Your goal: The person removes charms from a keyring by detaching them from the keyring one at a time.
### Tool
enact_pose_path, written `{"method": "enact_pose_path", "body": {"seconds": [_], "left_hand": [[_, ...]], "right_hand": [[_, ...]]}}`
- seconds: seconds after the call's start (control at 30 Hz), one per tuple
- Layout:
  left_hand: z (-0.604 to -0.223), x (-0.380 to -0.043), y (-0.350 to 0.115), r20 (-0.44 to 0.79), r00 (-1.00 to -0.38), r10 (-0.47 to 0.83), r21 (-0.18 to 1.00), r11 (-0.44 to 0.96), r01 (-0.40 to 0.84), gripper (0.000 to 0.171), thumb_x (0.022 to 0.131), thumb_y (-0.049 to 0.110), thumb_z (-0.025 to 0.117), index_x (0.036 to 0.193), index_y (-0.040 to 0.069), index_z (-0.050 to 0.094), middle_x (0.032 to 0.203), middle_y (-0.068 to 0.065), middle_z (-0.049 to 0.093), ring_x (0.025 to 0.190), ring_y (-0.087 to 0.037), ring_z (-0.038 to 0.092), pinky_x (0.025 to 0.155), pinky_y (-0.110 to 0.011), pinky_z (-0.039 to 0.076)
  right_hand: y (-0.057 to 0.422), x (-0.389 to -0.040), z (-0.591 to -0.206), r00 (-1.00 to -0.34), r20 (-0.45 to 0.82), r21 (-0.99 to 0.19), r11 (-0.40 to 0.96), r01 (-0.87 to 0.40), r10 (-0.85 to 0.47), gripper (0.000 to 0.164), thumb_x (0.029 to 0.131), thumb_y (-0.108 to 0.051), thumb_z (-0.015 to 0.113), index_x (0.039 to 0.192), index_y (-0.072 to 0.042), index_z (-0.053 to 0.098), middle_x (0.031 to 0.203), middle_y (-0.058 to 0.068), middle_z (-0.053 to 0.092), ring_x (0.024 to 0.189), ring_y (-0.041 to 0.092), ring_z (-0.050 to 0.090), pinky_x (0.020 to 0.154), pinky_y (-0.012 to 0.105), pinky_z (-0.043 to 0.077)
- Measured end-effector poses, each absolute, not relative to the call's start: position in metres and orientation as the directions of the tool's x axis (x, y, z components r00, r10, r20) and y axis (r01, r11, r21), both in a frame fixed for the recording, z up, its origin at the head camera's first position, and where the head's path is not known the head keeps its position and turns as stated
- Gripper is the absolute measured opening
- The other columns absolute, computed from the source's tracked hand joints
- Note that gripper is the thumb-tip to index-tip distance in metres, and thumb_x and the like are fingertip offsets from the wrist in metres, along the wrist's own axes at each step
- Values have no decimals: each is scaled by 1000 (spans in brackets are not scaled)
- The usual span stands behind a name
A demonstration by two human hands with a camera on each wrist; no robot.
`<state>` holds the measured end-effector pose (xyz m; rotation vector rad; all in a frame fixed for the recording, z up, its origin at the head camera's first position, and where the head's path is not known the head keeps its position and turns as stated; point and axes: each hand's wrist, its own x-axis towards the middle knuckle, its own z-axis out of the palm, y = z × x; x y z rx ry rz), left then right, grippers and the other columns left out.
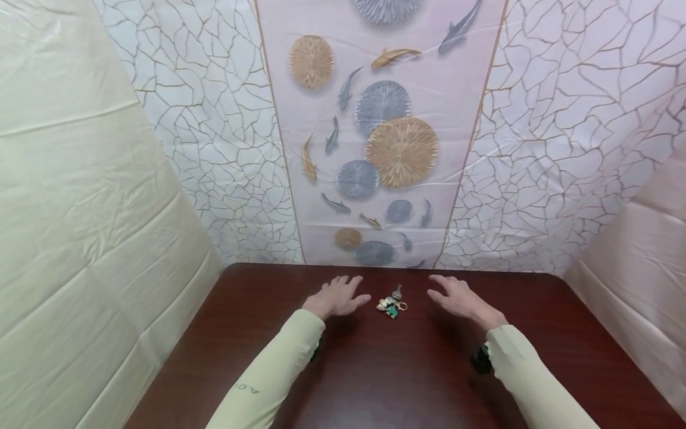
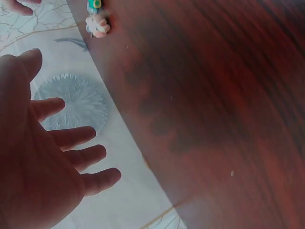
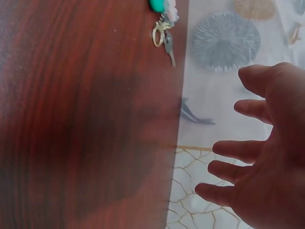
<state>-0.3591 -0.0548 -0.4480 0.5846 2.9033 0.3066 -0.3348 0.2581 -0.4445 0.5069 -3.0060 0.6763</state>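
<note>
A small key on a ring with charms (image 1: 392,304) lies on the dark red-brown table near its far edge. In the right wrist view a metal key (image 3: 169,47), a gold ring (image 3: 158,34) and a green charm (image 3: 157,5) show. The left wrist view catches a pale, lumpy charm (image 2: 98,26) at its top. Just left of the keys, my left hand (image 1: 339,297) hovers with fingers spread and nothing held. My right hand (image 1: 458,298) is raised over the table to their right, its fingers apart and bare.
The wooden table (image 1: 396,369) reaches back to a wall covering (image 1: 380,179) patterned with fish and round discs. Cream cloth (image 1: 96,238) hangs along the left side, and a similar drape (image 1: 643,238) borders the right. A dark device (image 1: 482,360) sits at the right wrist.
</note>
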Motion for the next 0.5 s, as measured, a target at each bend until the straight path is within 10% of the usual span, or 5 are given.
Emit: {"method": "enact_pose_path", "body": {"seconds": [0.3,0.5], "left_hand": [[-463,-355,-35,-75,-901,428,262,880,397,63,100,55,43,152,22,31,154,-13,39,141,-32,39,110,-53,38],[-473,-351,-21,-98,-900,426,299,875,382,59,100,49,47,151,25,33,152,-10,41,137,-30,43,109,-49,40]], "right_hand": [[245,-334,-459,-936,56,-450,828,-334,-347,43,100,-23,52,137,-1,51,136,27,52,128,47,46,100,61,40],[233,-341,-471,-945,0,-489,824,-285,-327,38,99,-20,55,134,-3,56,115,16,66,97,27,63,79,44,51]]}}
